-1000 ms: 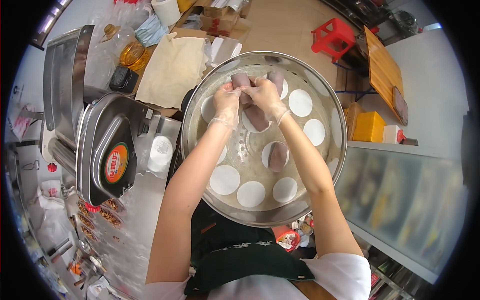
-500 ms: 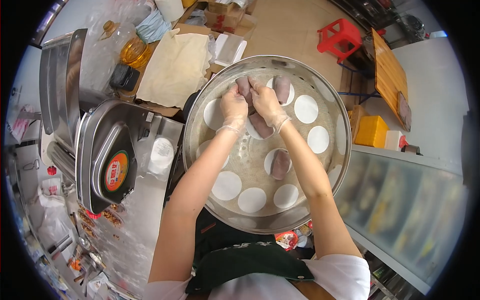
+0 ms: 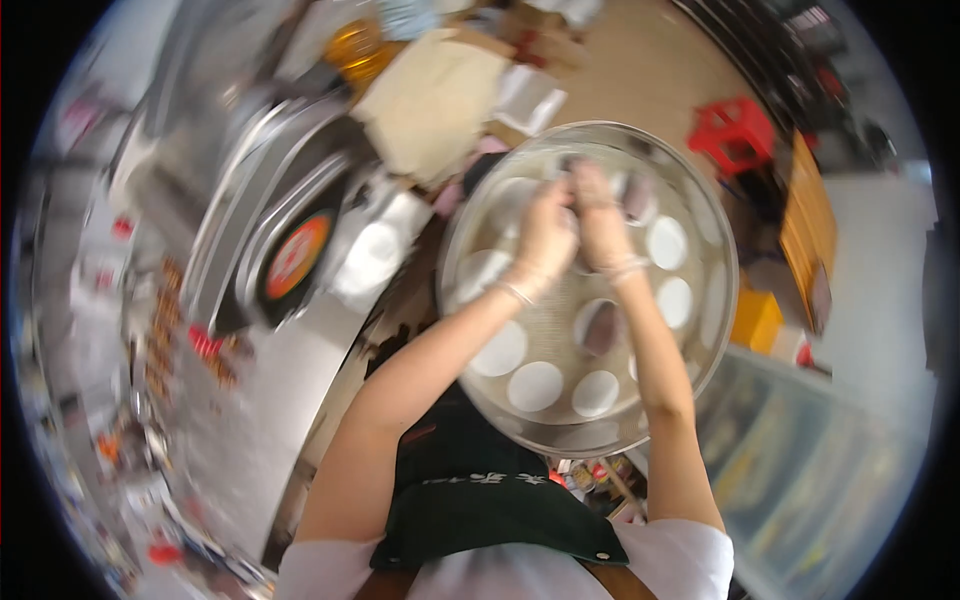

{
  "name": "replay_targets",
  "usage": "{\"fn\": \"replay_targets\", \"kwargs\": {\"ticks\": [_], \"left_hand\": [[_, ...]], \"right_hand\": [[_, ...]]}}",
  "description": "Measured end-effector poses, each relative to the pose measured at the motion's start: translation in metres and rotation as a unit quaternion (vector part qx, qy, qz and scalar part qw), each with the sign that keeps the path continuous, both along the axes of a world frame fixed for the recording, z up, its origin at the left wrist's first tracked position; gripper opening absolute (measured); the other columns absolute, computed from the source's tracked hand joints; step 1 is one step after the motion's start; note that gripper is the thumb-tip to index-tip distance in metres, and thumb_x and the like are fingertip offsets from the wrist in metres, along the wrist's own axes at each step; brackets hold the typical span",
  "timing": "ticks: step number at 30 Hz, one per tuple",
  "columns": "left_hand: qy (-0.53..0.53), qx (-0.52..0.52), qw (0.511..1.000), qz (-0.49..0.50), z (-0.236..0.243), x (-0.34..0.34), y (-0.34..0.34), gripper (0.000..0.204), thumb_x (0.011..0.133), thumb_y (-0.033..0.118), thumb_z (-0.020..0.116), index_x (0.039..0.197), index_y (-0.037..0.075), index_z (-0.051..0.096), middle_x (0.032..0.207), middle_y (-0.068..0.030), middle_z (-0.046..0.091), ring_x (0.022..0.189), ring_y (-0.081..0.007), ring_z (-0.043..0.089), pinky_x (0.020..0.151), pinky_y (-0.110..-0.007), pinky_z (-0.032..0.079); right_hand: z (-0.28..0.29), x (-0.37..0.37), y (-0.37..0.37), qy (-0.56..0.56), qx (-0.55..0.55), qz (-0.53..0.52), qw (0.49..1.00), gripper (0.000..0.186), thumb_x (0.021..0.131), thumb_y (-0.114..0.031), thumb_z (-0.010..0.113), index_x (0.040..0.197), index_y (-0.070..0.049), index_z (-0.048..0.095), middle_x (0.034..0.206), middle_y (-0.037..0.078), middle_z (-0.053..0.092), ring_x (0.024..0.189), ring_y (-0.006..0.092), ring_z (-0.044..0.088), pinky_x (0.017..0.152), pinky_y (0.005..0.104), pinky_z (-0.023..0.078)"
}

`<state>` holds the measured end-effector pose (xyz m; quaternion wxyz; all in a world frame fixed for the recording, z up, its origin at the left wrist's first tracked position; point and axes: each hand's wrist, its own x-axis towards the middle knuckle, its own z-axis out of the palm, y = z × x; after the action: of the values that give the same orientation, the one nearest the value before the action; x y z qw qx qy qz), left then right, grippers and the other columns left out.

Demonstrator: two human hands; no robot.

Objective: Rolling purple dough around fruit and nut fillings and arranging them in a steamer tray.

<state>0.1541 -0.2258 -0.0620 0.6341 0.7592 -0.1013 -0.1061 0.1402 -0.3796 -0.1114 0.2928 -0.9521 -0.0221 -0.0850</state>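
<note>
My left hand (image 3: 545, 228) and my right hand (image 3: 602, 222), both in clear plastic gloves, are close together in the upper middle of a round steel tray (image 3: 730, 300). Their fingers are closed around a purplish-grey piece of dough (image 3: 571, 164), which is mostly hidden and blurred. Just right of my right fingers another dough piece (image 3: 637, 196) lies on a white paper round. A lower piece (image 3: 602, 330) rests on paper beside my right forearm. Several white paper rounds (image 3: 535, 386) are spread over the tray around my hands.
A steel machine (image 3: 225, 270) stands on the counter (image 3: 270, 420) at left. Beige cloth (image 3: 430, 100) lies beyond the tray. At right are a red stool (image 3: 730, 135), a wooden board (image 3: 810, 230), a yellow box (image 3: 755, 320) and a glass-topped case (image 3: 800, 440).
The view has swung and blurred, so the tray and both hands appear farther right. My hands stay closed around the dough near the tray's upper middle.
</note>
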Motion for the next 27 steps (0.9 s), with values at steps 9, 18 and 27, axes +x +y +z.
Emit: {"fn": "replay_targets", "kwargs": {"ticks": [9,18,27], "left_hand": [[-0.210,-0.042,0.955,0.207,0.021,-0.165,0.258,0.028,0.084,-0.007,0.068,0.111,0.001,0.070,0.107,-0.0140,0.074,0.093,-0.0297,0.070,0.081,-0.037,0.057],[0.088,0.286,0.764,0.572,-0.139,-0.254,0.598,0.046,0.077,0.000,0.077,0.121,0.002,0.062,0.110,-0.0150,0.061,0.082,-0.0289,0.064,0.076,-0.039,0.053],[-0.037,0.314,0.858,0.404,-0.172,-0.211,0.687,0.035,0.078,0.006,0.077,0.112,0.007,0.068,0.112,-0.0180,0.064,0.086,-0.0358,0.068,0.078,-0.042,0.056]], "right_hand": [[0.120,-0.074,0.135,-0.172,0.002,-0.018,0.985,0.043,0.099,0.010,0.053,0.141,0.001,0.056,0.127,0.014,0.066,0.112,0.0219,0.064,0.100,0.0330,0.051],[0.045,-0.146,0.447,0.142,0.201,0.281,0.928,0.029,0.090,0.009,0.066,0.117,-0.001,0.063,0.103,0.015,0.071,0.088,0.0258,0.071,0.078,0.0312,0.056],[-0.011,-0.163,0.593,0.210,0.218,0.327,0.895,0.028,0.093,0.006,0.065,0.119,-0.004,0.066,0.101,0.011,0.072,0.085,0.0187,0.070,0.077,0.0277,0.056]]}}
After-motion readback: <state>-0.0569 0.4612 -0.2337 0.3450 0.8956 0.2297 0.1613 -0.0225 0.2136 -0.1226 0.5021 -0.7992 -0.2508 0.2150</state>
